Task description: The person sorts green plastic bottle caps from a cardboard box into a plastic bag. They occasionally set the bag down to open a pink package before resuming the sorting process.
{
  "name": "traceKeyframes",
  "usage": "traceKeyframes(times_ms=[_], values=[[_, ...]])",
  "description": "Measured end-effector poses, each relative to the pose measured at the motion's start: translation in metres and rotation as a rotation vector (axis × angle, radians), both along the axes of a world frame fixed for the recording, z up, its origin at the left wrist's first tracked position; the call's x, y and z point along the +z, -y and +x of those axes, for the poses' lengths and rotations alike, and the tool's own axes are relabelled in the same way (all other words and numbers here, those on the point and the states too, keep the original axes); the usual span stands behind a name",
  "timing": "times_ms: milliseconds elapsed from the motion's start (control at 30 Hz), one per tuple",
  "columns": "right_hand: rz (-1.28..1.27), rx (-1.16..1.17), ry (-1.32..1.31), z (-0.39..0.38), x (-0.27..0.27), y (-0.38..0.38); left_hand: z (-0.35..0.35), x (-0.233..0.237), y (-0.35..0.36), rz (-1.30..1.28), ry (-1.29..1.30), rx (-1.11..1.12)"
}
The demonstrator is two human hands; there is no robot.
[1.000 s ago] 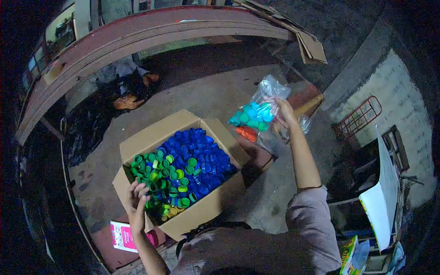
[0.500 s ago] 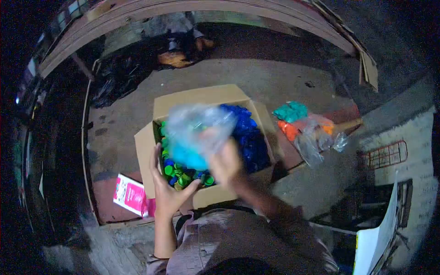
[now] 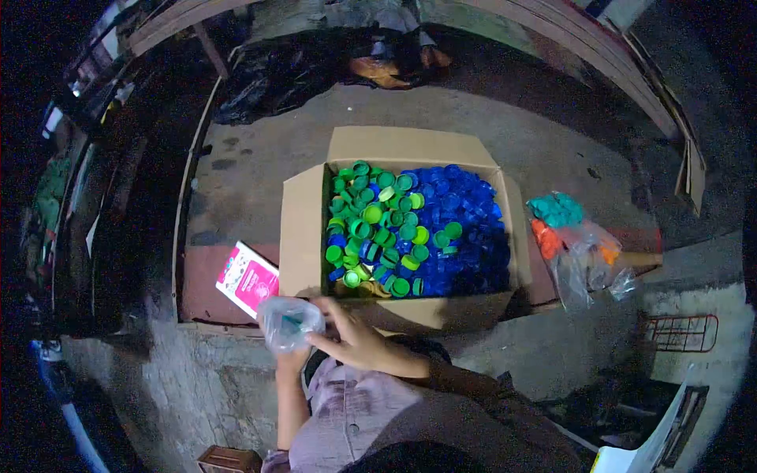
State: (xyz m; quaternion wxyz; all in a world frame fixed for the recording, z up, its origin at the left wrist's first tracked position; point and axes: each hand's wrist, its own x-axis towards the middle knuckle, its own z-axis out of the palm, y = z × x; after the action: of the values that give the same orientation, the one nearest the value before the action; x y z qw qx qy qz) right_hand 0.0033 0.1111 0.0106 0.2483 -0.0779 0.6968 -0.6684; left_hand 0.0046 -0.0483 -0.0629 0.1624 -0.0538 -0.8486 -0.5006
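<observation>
A clear plastic bag (image 3: 277, 322) with a bit of teal inside is held low in front of me, just left of the box's near corner. My left hand (image 3: 292, 359) grips it from below, its fingers mostly hidden behind the plastic. At the bag's right side, my right hand (image 3: 356, 344) pinches the edge between thumb and fingers. Just beyond stands an open cardboard box (image 3: 303, 236) full of bottle caps. Green caps (image 3: 372, 214) fill its left part, blue caps (image 3: 465, 229) its right.
A pink and white booklet (image 3: 254, 285) lies left of the box. To its right are a bag of teal pieces (image 3: 557, 209) and crumpled clear bags (image 3: 579, 264) with orange pieces. Black plastic (image 3: 292, 79) covers the table's far left. A red wire rack (image 3: 682, 333) is at right.
My right hand has brought the bag from above the box down toward me. My left hand has left the box's side and taken hold of the bag. The view has shifted.
</observation>
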Motion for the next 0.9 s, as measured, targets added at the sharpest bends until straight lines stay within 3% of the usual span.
traceKeyframes(times_ms=[67, 100, 133, 200, 233, 300, 333, 400, 433, 533, 600, 667, 733, 900], values=[[0.127, -0.427, -0.523, 0.004, -0.003, 0.004, 0.003, -0.024, -0.002, 0.053, 0.0, -0.004], [0.077, -0.522, -0.621, -0.002, 0.008, 0.005, 0.004, -0.025, -0.005, 0.111, 0.0, -0.02], [0.071, -0.516, -0.62, -0.001, 0.009, 0.001, 0.005, -0.016, -0.01, 0.072, 0.059, -0.067], [0.512, -0.301, -0.914, 0.003, 0.012, -0.008, 0.006, -0.036, -0.013, 0.202, 0.046, -0.173], [0.579, -0.23, -0.957, 0.001, 0.018, -0.007, 0.007, -0.046, -0.011, 0.201, 0.047, -0.167], [0.617, -0.17, -0.95, 0.004, 0.012, -0.004, 0.008, -0.056, -0.008, -0.075, -0.034, -0.17], [0.66, -0.114, -0.941, 0.006, 0.009, -0.002, 0.01, -0.056, -0.009, -0.075, -0.035, -0.167], [0.68, -0.047, -0.869, 0.013, 0.008, 0.002, 0.015, -0.053, -0.017, 0.357, 0.19, -0.161], [0.679, -0.012, -0.808, 0.014, 0.008, 0.004, 0.013, -0.046, -0.018, 0.163, 0.006, -0.184], [0.609, 0.029, -0.702, 0.014, -0.01, 0.004, 0.01, -0.041, -0.017, 0.04, -0.124, -0.21], [0.539, 0.036, -0.656, 0.012, -0.007, 0.005, 0.012, -0.06, -0.015, 0.102, -0.116, -0.188], [0.8, 0.152, -0.54, 0.007, 0.025, 0.006, 0.012, -0.057, -0.018, 0.16, -0.108, -0.166], [0.783, 0.108, -0.574, 0.007, 0.032, 0.002, 0.006, -0.019, -0.034, 0.388, -0.291, -0.082], [0.727, 0.072, -0.635, 0.009, 0.038, 0.002, 0.002, -0.035, -0.015, 0.163, -0.197, -0.065]])
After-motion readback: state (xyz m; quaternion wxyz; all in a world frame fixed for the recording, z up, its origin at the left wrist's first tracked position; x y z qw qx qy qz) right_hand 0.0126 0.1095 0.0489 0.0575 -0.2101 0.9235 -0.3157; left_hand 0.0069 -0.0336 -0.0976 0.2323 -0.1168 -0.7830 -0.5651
